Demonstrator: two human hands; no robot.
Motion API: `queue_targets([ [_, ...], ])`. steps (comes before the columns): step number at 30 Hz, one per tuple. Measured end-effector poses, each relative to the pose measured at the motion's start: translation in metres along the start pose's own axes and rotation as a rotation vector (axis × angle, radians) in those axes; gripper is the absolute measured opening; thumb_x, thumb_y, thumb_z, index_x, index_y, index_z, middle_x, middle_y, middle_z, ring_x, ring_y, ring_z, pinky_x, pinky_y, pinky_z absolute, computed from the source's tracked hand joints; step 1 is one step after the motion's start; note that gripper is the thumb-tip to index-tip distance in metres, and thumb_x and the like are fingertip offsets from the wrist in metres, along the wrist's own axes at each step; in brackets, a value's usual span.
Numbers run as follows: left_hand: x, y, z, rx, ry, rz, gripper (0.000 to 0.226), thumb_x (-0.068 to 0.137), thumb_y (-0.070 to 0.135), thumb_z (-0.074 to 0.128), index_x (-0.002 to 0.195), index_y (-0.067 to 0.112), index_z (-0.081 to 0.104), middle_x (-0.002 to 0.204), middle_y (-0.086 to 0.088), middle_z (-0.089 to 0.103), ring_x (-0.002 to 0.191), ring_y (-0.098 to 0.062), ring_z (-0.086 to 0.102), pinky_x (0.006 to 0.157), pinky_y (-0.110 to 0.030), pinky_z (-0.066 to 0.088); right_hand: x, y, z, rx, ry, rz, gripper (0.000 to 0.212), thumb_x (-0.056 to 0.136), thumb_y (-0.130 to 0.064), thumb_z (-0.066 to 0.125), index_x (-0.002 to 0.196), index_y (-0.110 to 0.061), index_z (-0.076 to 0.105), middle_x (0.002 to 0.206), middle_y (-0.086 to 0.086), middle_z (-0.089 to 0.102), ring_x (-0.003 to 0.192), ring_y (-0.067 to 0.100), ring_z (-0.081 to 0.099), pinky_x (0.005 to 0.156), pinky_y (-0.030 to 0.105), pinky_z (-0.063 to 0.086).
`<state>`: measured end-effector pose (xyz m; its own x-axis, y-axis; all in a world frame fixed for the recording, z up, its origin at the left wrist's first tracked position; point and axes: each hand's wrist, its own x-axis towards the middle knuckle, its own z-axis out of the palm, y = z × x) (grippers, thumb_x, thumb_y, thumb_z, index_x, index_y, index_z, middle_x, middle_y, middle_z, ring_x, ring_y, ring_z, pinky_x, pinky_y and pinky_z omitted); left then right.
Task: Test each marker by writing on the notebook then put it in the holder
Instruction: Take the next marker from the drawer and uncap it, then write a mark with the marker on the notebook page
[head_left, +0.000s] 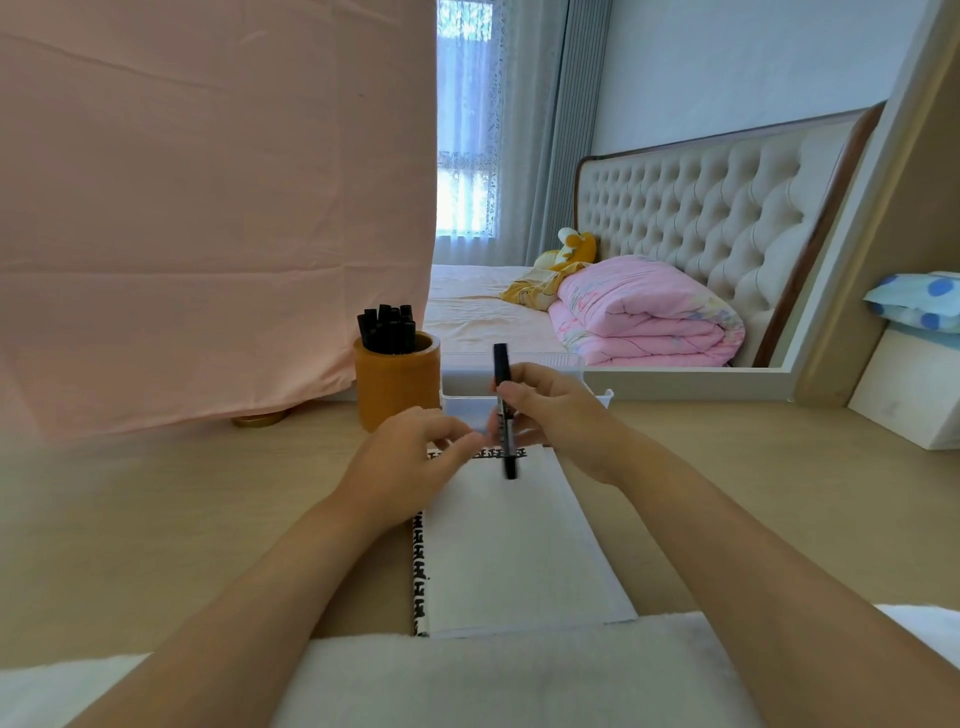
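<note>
At the desk's (156, 519) far left edge we see a pink cloth (208, 208) hanging down to the top, with a brass-coloured base (260, 420) showing under its hem. Just right of that, towards the far edge, stands the round wooden holder (397, 384). It holds a bunch of black markers (387, 330), upright and packed close, their ends standing above its rim.

Our left hand (410, 457) hovers over the far left corner of the notebook (519, 545), fingers curled towards the marker in hand (504, 410). Blur keeps us from telling whether they touch it. The notebook lies at the middle of the near edge, a white page up, with black writing along its far and left margins.

Our right hand (556, 410) grips that black marker around its middle. The marker stands nearly upright, its lower end above the far end of the page.

Behind both hands, just beside the holder, a clear plastic bin (524, 364) sits at the far edge. The hands hide most of its inside, so we cannot tell what it holds.

Beyond the desk lies a bed with a folded pink quilt (644, 312) and a yellow plush toy (571, 249). At the far right corner a white box (909, 389) carries a blue-dotted bundle (919, 301).
</note>
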<state>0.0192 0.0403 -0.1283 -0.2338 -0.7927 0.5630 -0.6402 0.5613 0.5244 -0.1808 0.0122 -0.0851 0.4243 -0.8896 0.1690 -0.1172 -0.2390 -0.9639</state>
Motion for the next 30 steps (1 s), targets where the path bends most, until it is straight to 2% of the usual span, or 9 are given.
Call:
queue_targets([
  [4, 0.002, -0.008, -0.003, 0.082, 0.148, -0.030, 0.012, 0.094, 0.035, 0.060, 0.105, 0.030, 0.062, 0.089, 0.018, 0.061, 0.083, -0.001, 0.057, 0.066, -0.017, 0.046, 0.004, 0.005, 0.000, -0.327, -0.019, -0.025, 0.017, 0.104, -0.022, 0.046, 0.107, -0.022, 0.063, 0.067, 0.000, 0.053, 0.058, 0.015, 0.050, 0.059, 0.032, 0.050],
  [8, 0.002, -0.004, -0.006, 0.154, 0.139, 0.052, 0.038, 0.095, 0.029, 0.060, 0.133, 0.028, 0.052, 0.114, 0.017, 0.056, 0.093, -0.003, 0.057, 0.072, -0.017, 0.049, 0.003, 0.007, 0.004, -0.611, -0.087, 0.025, 0.037, 0.103, -0.027, 0.047, 0.074, -0.019, 0.068, 0.059, -0.009, 0.058, 0.059, 0.011, 0.047, 0.065, 0.027, 0.039],
  [10, 0.003, -0.004, -0.006, 0.238, 0.053, 0.124, 0.035, 0.097, 0.031, 0.057, 0.132, 0.029, 0.056, 0.117, 0.017, 0.058, 0.099, -0.002, 0.055, 0.076, -0.019, 0.049, 0.002, 0.005, 0.004, -0.643, -0.098, 0.052, 0.044, 0.102, -0.029, 0.049, 0.063, -0.021, 0.066, 0.051, -0.013, 0.056, 0.056, 0.010, 0.046, 0.063, 0.025, 0.038],
  [12, 0.004, -0.005, -0.006, 0.298, -0.021, 0.151, 0.027, 0.097, 0.034, 0.054, 0.123, 0.032, 0.062, 0.104, 0.020, 0.059, 0.094, -0.001, 0.054, 0.071, -0.016, 0.045, 0.002, 0.005, 0.002, -0.673, -0.119, 0.036, 0.043, 0.101, -0.029, 0.051, 0.060, -0.030, 0.063, 0.056, -0.012, 0.057, 0.059, 0.011, 0.047, 0.065, 0.026, 0.040],
  [17, 0.006, -0.011, -0.005, 0.347, -0.110, 0.127, 0.024, 0.099, 0.038, 0.049, 0.116, 0.032, 0.065, 0.090, 0.018, 0.055, 0.079, -0.003, 0.049, 0.060, -0.018, 0.036, 0.005, 0.013, 0.000, -0.769, -0.145, 0.001, 0.039, 0.101, -0.030, 0.051, 0.064, -0.031, 0.062, 0.067, -0.003, 0.059, 0.065, 0.015, 0.049, 0.070, 0.031, 0.043],
  [21, 0.008, -0.013, -0.008, 0.335, -0.151, 0.058, 0.022, 0.101, 0.034, 0.048, 0.112, 0.031, 0.067, 0.088, 0.012, 0.059, 0.077, -0.006, 0.052, 0.060, -0.026, 0.042, 0.009, 0.018, 0.001, -0.873, -0.142, -0.089, 0.032, 0.103, -0.030, 0.049, 0.078, -0.019, 0.066, 0.074, 0.004, 0.063, 0.068, 0.017, 0.054, 0.071, 0.031, 0.046],
  [24, 0.010, -0.015, -0.011, 0.287, -0.179, -0.018, 0.024, 0.102, 0.034, 0.047, 0.096, 0.026, 0.069, 0.082, 0.008, 0.062, 0.074, -0.009, 0.055, 0.064, -0.036, 0.047, 0.009, 0.020, 0.004, -0.969, -0.122, -0.272, 0.022, 0.103, -0.027, 0.050, 0.087, -0.025, 0.066, 0.072, -0.009, 0.057, 0.069, 0.012, 0.054, 0.068, 0.025, 0.042],
  [26, 0.010, -0.017, -0.014, 0.179, -0.185, -0.095, 0.031, 0.102, 0.035, 0.046, 0.082, 0.024, 0.067, 0.074, 0.005, 0.062, 0.070, -0.012, 0.056, 0.062, -0.033, 0.043, 0.009, 0.019, 0.006, -1.057, -0.058, -0.410, 0.019, 0.101, -0.026, 0.053, 0.096, -0.022, 0.071, 0.074, -0.014, 0.051, 0.070, 0.009, 0.051, 0.064, 0.019, 0.037],
  [30, 0.011, -0.015, -0.020, 0.161, -0.156, -0.042, 0.022, 0.100, 0.032, 0.052, 0.097, 0.026, 0.072, 0.081, 0.009, 0.065, 0.076, -0.006, 0.056, 0.066, -0.033, 0.047, 0.008, 0.018, 0.008, -1.110, -0.005, -0.482, 0.023, 0.102, -0.032, 0.051, 0.091, -0.023, 0.070, 0.072, -0.012, 0.054, 0.066, 0.010, 0.051, 0.060, 0.025, 0.041],
])
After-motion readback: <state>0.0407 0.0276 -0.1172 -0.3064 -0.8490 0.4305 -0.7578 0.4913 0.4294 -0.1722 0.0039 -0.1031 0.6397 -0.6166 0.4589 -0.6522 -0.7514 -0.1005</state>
